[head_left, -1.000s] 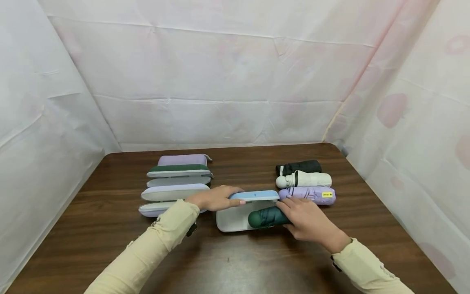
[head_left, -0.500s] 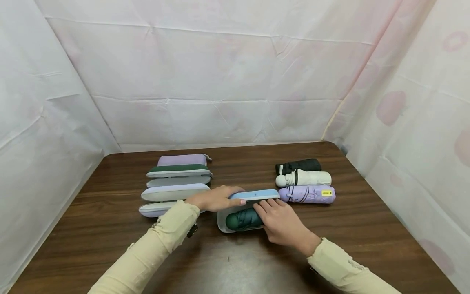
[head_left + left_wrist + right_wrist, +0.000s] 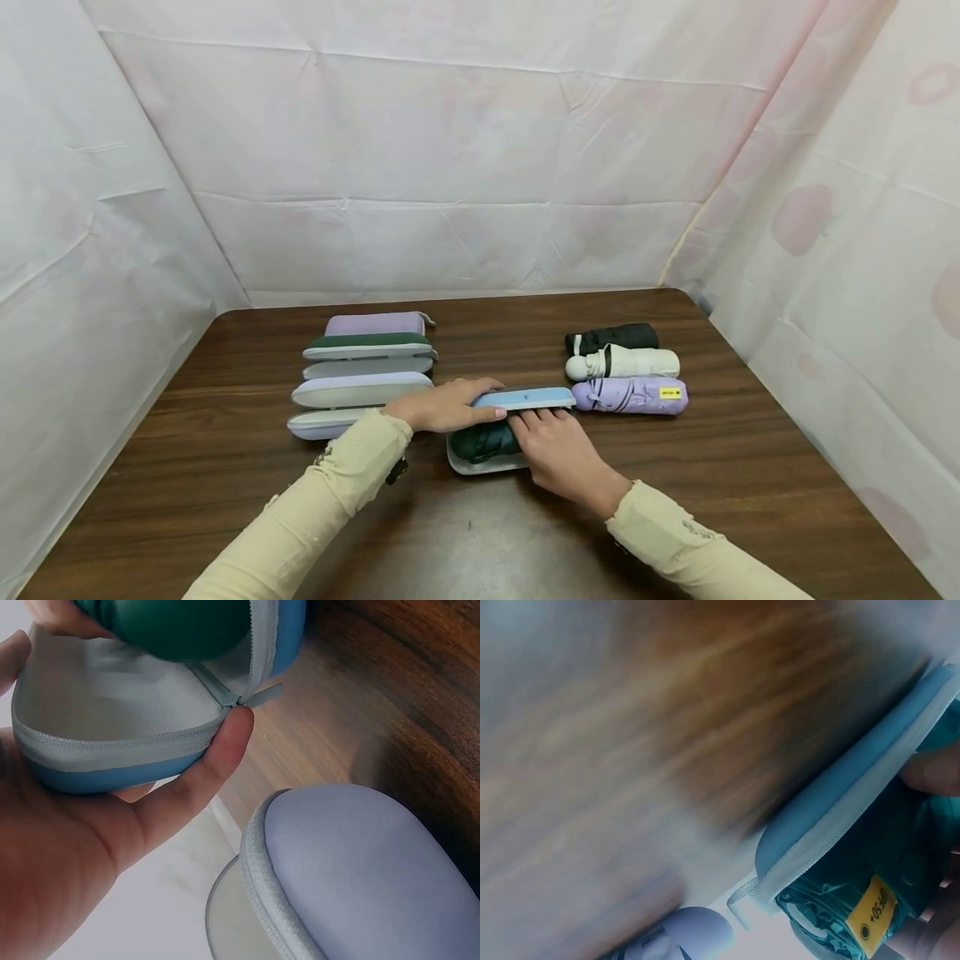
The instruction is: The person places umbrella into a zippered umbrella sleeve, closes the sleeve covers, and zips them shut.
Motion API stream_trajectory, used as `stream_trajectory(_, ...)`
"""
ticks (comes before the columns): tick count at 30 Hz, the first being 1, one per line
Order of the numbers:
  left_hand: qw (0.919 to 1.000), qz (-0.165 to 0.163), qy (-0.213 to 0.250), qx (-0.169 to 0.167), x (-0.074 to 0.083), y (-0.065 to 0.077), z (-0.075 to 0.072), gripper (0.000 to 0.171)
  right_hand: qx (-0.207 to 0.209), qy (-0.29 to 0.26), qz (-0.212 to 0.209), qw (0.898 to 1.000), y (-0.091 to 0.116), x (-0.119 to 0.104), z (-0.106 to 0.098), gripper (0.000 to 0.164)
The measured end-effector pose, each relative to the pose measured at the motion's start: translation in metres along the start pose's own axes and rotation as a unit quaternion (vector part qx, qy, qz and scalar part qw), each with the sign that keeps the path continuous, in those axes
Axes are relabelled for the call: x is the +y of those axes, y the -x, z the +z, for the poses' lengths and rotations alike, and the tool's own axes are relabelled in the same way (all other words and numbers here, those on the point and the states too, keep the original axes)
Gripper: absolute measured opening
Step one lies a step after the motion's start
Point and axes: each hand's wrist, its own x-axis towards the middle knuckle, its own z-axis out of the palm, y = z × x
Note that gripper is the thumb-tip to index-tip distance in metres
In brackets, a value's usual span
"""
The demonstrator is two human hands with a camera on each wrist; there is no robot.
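A light blue zip case [image 3: 525, 398] lies open near the middle of the table, pale grey inside. My left hand [image 3: 442, 406] grips its raised lid at the left end; in the left wrist view a fingertip rests beside the zip end. A folded dark green umbrella [image 3: 480, 442] lies in the lower half, its rounded green handle [image 3: 184, 630] toward the left. My right hand [image 3: 562, 457] holds the umbrella near its other end, fingertips under the lid. In the right wrist view, a yellow label [image 3: 874, 915] shows on the umbrella, within the case wall [image 3: 840, 780].
On the left lie a closed purple case [image 3: 375, 324], an open dark green case [image 3: 367, 343] and an open lavender case [image 3: 360, 383]. Black [image 3: 622, 336], white [image 3: 641, 362] and purple folded umbrellas [image 3: 630, 396] lie at right. A fabric wall [image 3: 450, 250] stands behind the table.
My right hand has moved left, bringing the green umbrella from over the case's right end down into its lower half. The left hand keeps its hold on the lid.
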Motion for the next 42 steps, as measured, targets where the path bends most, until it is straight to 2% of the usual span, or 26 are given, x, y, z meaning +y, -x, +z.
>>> stream_trajectory(15, 0.9999, 0.013, 0.004, -0.001, -0.002, -0.001, 0.002, 0.062, -0.046, -0.014, -0.003, 0.999, -0.002, 0.001, 0.0, 0.048)
stream_trajectory(18, 0.9999, 0.011, 0.003, -0.002, -0.003, -0.002, 0.003, 0.061, -0.077, -0.042, -0.019, 0.996, -0.002, 0.006, -0.007, 0.054)
stream_trajectory(20, 0.9999, 0.01, 0.001, -0.003, -0.003, -0.001, 0.003, 0.061, -0.093, -0.063, -0.045, 0.993, 0.0, 0.011, -0.014, 0.056)
stream_trajectory(22, 0.9999, 0.01, 0.002, -0.004, -0.003, -0.001, 0.004, 0.061, -0.08, -0.087, -0.091, 0.989, 0.001, 0.018, -0.023, 0.048)
stream_trajectory(24, 0.9999, 0.013, 0.0, -0.004, -0.003, -0.001, 0.004, 0.06, -0.032, -0.112, -0.141, 0.983, 0.003, 0.028, -0.032, 0.035)
stream_trajectory(26, 0.9999, 0.017, -0.003, -0.001, -0.002, -0.002, 0.004, 0.059, 0.023, -0.141, -0.162, 0.976, 0.002, 0.041, -0.04, 0.025)
stream_trajectory(28, 0.9997, 0.021, -0.01, 0.004, 0.0, -0.002, 0.004, 0.057, 0.053, -0.181, -0.144, 0.971, 0.001, 0.056, -0.045, 0.019)
stream_trajectory(30, 0.9994, 0.024, -0.025, 0.009, 0.002, -0.001, 0.005, 0.056, 0.029, -0.229, -0.092, 0.969, -0.001, 0.07, -0.047, 0.017)
stream_trajectory(32, 0.999, 0.023, -0.038, 0.012, 0.003, 0.0, 0.007, 0.057, -0.029, -0.285, -0.038, 0.957, -0.003, 0.082, -0.045, 0.021)
stream_trajectory(35, 0.9978, 0.022, -0.06, 0.017, 0.005, 0.002, 0.011, 0.06, -0.118, -0.368, 0.01, 0.922, -0.004, 0.091, -0.038, 0.032)
stream_trajectory(38, 0.9959, 0.023, -0.084, 0.026, 0.007, 0.004, 0.017, 0.062, -0.166, -0.428, 0.028, 0.888, -0.002, 0.094, -0.031, 0.036)
stream_trajectory(39, 0.9948, 0.023, -0.095, 0.031, 0.007, 0.005, 0.018, 0.063, -0.171, -0.439, 0.031, 0.882, 0.0, 0.094, -0.03, 0.036)
stream_trajectory(42, 0.9913, 0.021, -0.123, 0.043, 0.008, 0.008, 0.024, 0.064, -0.172, -0.446, 0.04, 0.878, 0.005, 0.093, -0.027, 0.036)
